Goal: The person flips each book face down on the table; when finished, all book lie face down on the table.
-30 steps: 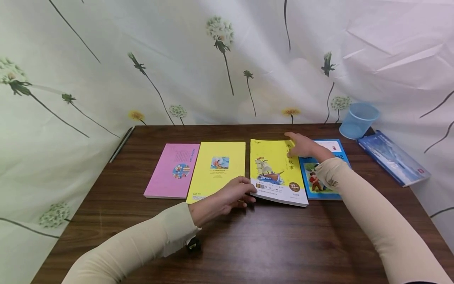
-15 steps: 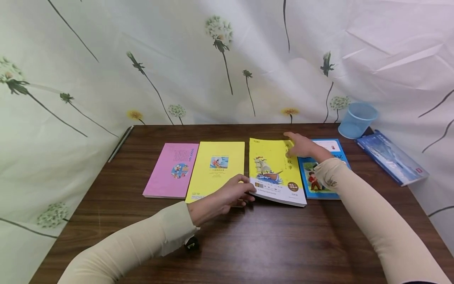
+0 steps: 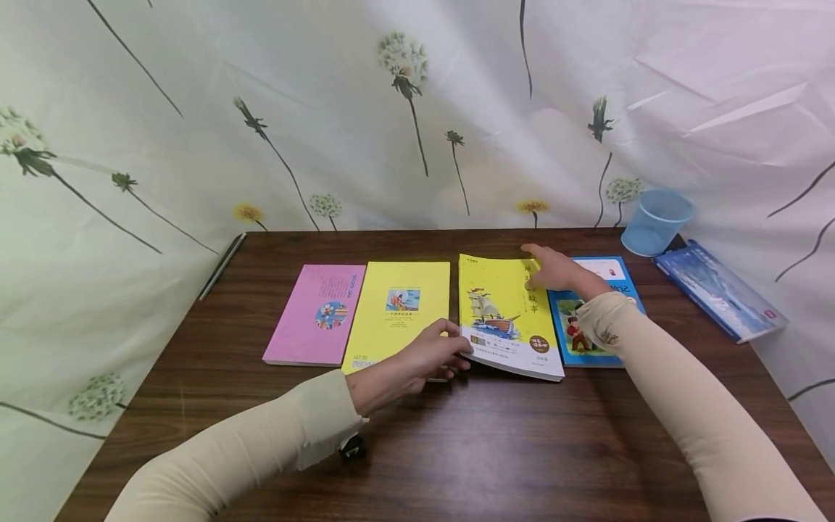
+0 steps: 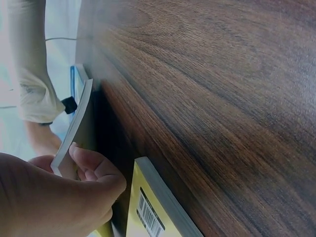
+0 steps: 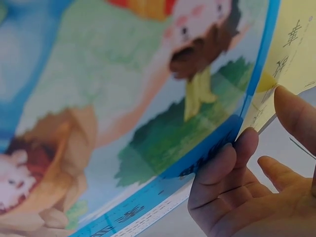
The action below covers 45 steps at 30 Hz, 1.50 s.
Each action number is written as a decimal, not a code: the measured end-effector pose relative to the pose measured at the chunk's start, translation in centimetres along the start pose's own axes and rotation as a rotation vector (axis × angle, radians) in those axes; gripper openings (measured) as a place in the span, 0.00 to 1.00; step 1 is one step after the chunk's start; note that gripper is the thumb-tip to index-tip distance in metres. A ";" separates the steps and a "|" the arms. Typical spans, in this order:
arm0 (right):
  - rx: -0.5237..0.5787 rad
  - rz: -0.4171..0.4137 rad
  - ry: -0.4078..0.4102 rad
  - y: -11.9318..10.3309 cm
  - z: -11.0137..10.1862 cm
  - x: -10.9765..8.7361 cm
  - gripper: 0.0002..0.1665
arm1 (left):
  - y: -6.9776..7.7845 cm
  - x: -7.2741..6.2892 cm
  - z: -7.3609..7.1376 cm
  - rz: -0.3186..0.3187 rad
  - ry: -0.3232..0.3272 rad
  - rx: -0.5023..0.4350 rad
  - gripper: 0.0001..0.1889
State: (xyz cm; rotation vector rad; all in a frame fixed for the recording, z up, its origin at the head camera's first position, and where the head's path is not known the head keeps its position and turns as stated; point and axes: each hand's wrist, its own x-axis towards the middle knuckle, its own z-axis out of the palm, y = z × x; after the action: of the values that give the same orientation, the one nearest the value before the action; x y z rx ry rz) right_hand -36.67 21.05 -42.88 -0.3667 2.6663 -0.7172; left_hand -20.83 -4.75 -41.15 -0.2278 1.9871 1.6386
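A yellow book with a sailing ship (image 3: 489, 304) on its cover lies right of the table's middle. My left hand (image 3: 430, 355) pinches its lower left corner; in the left wrist view the thumb (image 4: 94, 163) shows beside its raised, bent edge. My right hand (image 3: 561, 272) holds its upper right corner, with the thumb against the yellow cover. In the right wrist view, the fingertips (image 5: 247, 143) of that hand touch the edge of a blue book (image 5: 148, 98), which fills much of the view. The ship book covers part of the blue book's left side.
Left of the ship book lie another yellow book (image 3: 385, 304) and a pink book (image 3: 316, 312). At the right stand a light blue cup (image 3: 657, 221) and a dark blue book (image 3: 720, 290). A patterned cloth (image 3: 326, 109) hangs behind the brown table (image 3: 496, 449).
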 end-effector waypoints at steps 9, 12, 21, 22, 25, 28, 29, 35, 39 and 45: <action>0.005 0.004 0.003 -0.1 0.1 0.0 0.49 | 0.2 -0.1 0.2 0.017 0.007 0.003 0.15; 0.004 0.006 0.004 -0.1 0.1 0.0 0.49 | 0.3 -0.1 0.2 0.019 0.004 0.002 0.15; -0.003 0.011 0.008 -0.1 0.2 0.1 0.49 | 0.5 -0.1 0.2 0.003 0.011 0.011 0.15; -0.002 0.009 0.008 -0.1 0.2 0.1 0.49 | 0.6 -0.1 0.2 0.003 0.012 0.012 0.15; 0.000 0.005 0.008 -0.1 0.2 0.1 0.49 | 0.6 0.0 0.3 0.007 0.015 0.015 0.15; -0.001 0.005 0.007 -0.1 0.2 0.1 0.49 | 0.6 -0.1 0.4 0.007 0.017 0.012 0.15; 0.000 0.006 0.006 -0.1 0.2 0.1 0.49 | 0.6 -0.1 0.4 0.008 0.018 0.010 0.15; -0.005 0.003 0.007 -0.1 0.2 0.1 0.49 | 0.5 0.0 0.4 0.021 0.015 -0.001 0.14; -0.014 -0.002 0.005 -0.1 0.1 0.0 0.48 | 0.4 0.1 0.4 0.034 0.008 -0.004 0.14; -0.018 0.006 0.004 -0.2 0.2 -0.1 0.48 | 0.5 0.1 0.4 0.039 0.005 0.009 0.14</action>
State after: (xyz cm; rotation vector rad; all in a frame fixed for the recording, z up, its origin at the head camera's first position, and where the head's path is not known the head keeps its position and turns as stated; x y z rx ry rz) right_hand -36.52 20.84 -42.91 -0.3622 2.6780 -0.6933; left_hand -21.06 -4.24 -40.81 -0.1914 2.0146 1.6539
